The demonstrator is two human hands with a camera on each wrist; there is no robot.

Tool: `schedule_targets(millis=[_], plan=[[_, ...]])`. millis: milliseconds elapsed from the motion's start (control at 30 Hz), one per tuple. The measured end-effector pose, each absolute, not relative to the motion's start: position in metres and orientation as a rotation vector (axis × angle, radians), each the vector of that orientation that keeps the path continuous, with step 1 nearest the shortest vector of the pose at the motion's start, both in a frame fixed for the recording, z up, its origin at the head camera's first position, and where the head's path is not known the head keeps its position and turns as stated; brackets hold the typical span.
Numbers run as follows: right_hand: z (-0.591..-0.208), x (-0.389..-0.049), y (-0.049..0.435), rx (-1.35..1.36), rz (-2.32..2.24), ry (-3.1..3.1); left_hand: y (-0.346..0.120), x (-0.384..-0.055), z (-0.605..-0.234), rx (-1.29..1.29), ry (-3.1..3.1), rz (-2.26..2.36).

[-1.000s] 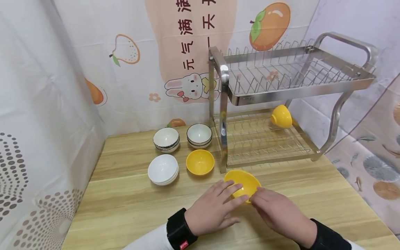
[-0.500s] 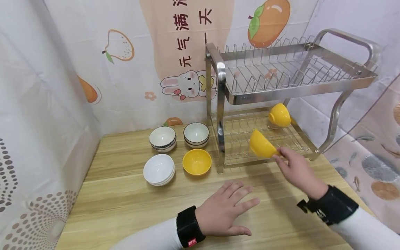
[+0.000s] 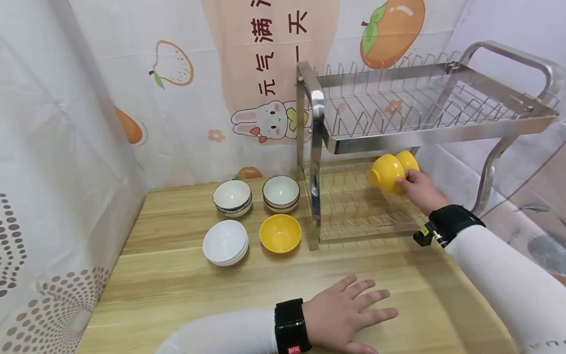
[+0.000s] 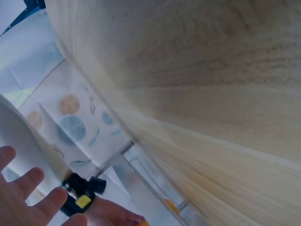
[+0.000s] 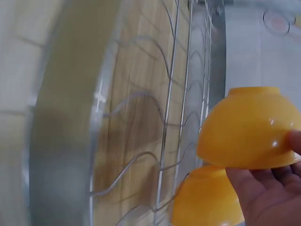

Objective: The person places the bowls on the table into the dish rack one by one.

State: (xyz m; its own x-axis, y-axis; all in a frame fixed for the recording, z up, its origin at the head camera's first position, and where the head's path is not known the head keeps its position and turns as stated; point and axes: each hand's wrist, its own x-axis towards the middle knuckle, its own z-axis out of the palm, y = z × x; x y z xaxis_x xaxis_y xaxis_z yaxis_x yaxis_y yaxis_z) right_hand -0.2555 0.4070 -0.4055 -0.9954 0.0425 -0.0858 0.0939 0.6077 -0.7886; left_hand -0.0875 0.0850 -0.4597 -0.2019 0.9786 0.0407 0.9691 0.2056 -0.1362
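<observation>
My right hand (image 3: pixel 423 191) pinches the rim of a yellow bowl (image 3: pixel 386 173), holding it tilted on its side over the lower tier of the dish rack (image 3: pixel 362 216). Just behind it, a second yellow bowl (image 3: pixel 408 160) stands on its side in that tier. In the right wrist view the held bowl (image 5: pixel 254 129) appears in front of the other bowl (image 5: pixel 204 197), near the rack wires. With fingers spread, my left hand (image 3: pixel 342 314) is over the front of the wooden table and holds nothing. A third yellow bowl (image 3: pixel 280 234) sits upright left of the rack.
A stack of white bowls (image 3: pixel 225 241), dark-rimmed white bowls (image 3: pixel 281 191) and speckle-edged bowls (image 3: pixel 232 196) stand left of the rack. The rack's upper tier (image 3: pixel 442 132) overhangs the lower one. A printed curtain (image 3: pixel 185 137) closes off the back.
A second ago both hands were at the yellow bowl in front of the rack. The right hand has carried it up and rightward to the lower tier; the left hand has moved right and nearer.
</observation>
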Motion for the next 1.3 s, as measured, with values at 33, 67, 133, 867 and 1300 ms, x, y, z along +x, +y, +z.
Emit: schedule_targets(millis=[33,67,133,867,1300], plan=[[-0.408,-0.260,0.409,0.130,-1.382,2.744,0.086,-0.087,-0.461,-1.909,-2.355,0.134],[-0.411,-0.264,0.411,0.145,-1.395,2.728,0.086,-0.087,-0.462,-1.910,-2.360,0.140],[-0.416,-0.270,0.413,0.180,-1.412,2.698,0.087,-0.088,-0.463,-1.914,-2.361,0.153],[-0.430,-0.294,0.404,0.294,-1.232,2.777,0.085,-0.103,-0.466,-1.864,-2.426,0.101],[-0.427,-0.293,0.407,0.224,-1.117,2.744,0.081,-0.103,-0.462,-1.809,-2.465,0.090]])
